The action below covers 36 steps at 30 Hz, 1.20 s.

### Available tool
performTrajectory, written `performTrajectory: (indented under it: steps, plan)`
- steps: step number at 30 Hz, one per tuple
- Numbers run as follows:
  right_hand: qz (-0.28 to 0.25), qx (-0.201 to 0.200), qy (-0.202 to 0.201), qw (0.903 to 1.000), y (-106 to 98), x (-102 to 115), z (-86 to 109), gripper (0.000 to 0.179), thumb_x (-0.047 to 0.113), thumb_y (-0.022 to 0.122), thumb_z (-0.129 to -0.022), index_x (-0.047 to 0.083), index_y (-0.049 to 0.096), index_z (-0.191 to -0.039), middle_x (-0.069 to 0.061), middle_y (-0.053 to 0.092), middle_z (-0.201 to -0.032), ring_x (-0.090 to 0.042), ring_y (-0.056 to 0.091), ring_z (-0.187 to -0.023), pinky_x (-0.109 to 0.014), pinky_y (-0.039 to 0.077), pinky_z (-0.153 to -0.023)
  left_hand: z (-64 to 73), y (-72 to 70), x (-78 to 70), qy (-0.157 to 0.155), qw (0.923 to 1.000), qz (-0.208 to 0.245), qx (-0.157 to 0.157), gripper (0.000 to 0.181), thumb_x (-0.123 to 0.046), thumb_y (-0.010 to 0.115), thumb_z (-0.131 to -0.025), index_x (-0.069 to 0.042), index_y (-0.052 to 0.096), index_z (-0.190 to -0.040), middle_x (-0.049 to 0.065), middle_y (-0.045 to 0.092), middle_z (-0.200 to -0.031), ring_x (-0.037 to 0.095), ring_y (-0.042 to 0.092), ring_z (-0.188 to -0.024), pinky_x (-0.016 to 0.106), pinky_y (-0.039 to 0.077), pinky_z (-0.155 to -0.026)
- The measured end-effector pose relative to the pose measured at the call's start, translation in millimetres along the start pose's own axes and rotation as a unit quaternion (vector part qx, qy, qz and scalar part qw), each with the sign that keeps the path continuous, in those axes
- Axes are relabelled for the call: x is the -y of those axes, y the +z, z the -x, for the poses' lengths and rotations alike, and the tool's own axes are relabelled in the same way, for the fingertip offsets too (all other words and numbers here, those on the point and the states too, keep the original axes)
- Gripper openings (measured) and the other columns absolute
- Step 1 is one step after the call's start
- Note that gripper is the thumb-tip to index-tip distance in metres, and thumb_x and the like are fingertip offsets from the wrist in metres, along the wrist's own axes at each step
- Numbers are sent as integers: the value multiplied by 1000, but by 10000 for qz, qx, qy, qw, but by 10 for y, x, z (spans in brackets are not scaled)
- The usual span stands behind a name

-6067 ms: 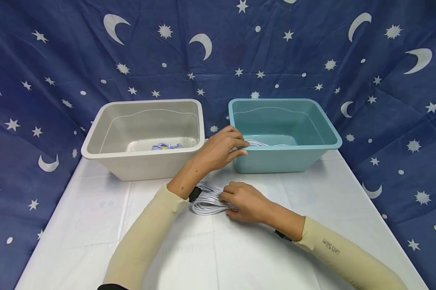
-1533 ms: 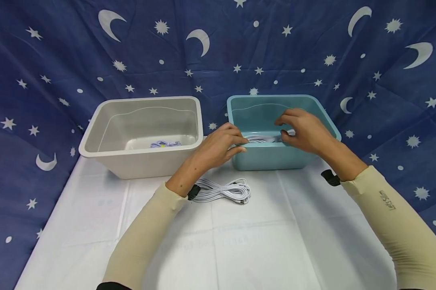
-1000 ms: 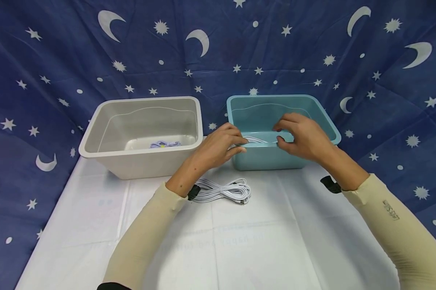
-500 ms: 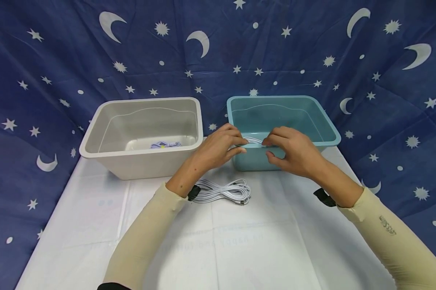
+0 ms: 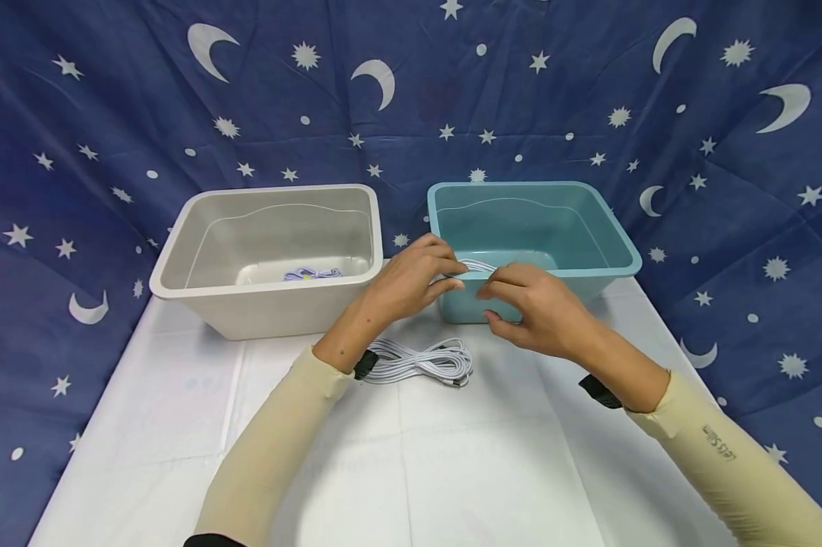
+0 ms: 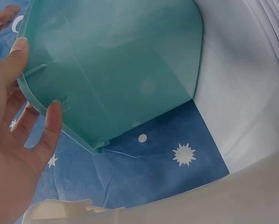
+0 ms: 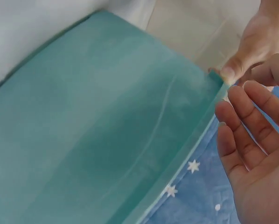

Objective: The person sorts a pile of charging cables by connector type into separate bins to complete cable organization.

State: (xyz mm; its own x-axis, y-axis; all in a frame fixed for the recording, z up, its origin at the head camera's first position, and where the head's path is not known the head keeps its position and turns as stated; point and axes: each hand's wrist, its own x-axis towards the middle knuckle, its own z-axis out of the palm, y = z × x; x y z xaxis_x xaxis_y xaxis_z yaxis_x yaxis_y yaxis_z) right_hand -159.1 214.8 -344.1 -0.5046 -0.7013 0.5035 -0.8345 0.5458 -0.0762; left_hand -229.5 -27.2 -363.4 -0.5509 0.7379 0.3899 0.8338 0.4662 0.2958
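My left hand [image 5: 418, 277] grips the front-left corner of the teal bin's rim [image 5: 568, 272]; in the left wrist view the thumb and fingers lie on either side of the rim. My right hand [image 5: 537, 308] hovers before the bin's front wall, holding nothing, its fingers loosely bent. Inside the teal bin, strands of white cable [image 5: 478, 265] show just behind the front rim, the remainder hidden by rim and hands. A bundled white cable [image 5: 425, 363] lies on the table below the left hand, partly covered by the left wrist.
A grey bin [image 5: 267, 300] stands to the left, with a small purplish cable bundle [image 5: 311, 273] bearing a yellow spot at its bottom. Behind both bins hangs a dark blue curtain [image 5: 281, 144] with moons and stars. A white cloth [image 5: 301, 471] covers the table.
From the cable pile on the table, my right hand went into the teal bin, then came back out over its front rim, down and left, without anything. My left hand stays on the rim.
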Motion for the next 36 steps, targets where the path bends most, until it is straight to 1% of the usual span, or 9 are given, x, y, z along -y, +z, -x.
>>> performTrajectory:
  steps: [8, 14, 20, 26, 32, 36]
  plan:
    - [-84, 298, 1, 9995, 210, 143, 33, 23, 20, 80, -81, 13, 73, -102, 3, 67, -100, -15, 63, -92, -34, 54, -81, 0, 3, -2, -77, 9999, -147, 30, 29, -35, 66, -97, -21, 74, -120, -10, 65, -108, 8, 48, -108, 19, 42, -92]
    - [-153, 427, -94, 9989, 389, 205, 43, 25, 22, 79, -83, 13, 72, -105, 3, 65, -102, -15, 62, -93, -33, 54, -80, -2, 2, -3, -24, 9999, -102, 5, 28, -33, 67, -96, -20, 75, -119, -8, 66, -108, 10, 49, -108, 21, 42, -93]
    - [-241, 492, -167, 9984, 561, 238, 52, 25, 23, 79, -84, 15, 72, -105, 5, 64, -104, -13, 62, -94, -32, 54, -81, -5, 3, -2, -38, 9998, -176, -24, 29, -34, 66, -96, -20, 75, -120, -9, 67, -108, 9, 49, -109, 20, 41, -94]
    - [-360, 693, -119, 9969, 763, 280, 43, 28, 26, 81, -83, 14, 72, -107, 5, 64, -105, -12, 61, -95, -31, 54, -81, 2, 0, 8, -19, 9999, -166, -41, 29, -35, 66, -96, -20, 74, -120, -7, 67, -108, 10, 49, -109, 21, 41, -95]
    - [-519, 893, 54, 9946, 998, 292, 30, 28, 29, 79, -84, 14, 74, -106, 6, 65, -103, -10, 60, -95, -28, 52, -83, 4, 9, 14, -28, 9999, -93, -63, 30, -34, 66, -97, -20, 74, -121, -7, 67, -109, 9, 48, -108, 21, 41, -94]
    - [-552, 948, 28, 9940, 1111, 298, 8, 31, 32, 81, -83, 13, 74, -106, 3, 66, -102, -12, 61, -96, -29, 52, -83, 5, 14, 14, -58, 9999, -113, -50, 30, -35, 65, -97, -20, 74, -122, -8, 67, -109, 8, 48, -108, 20, 41, -94]
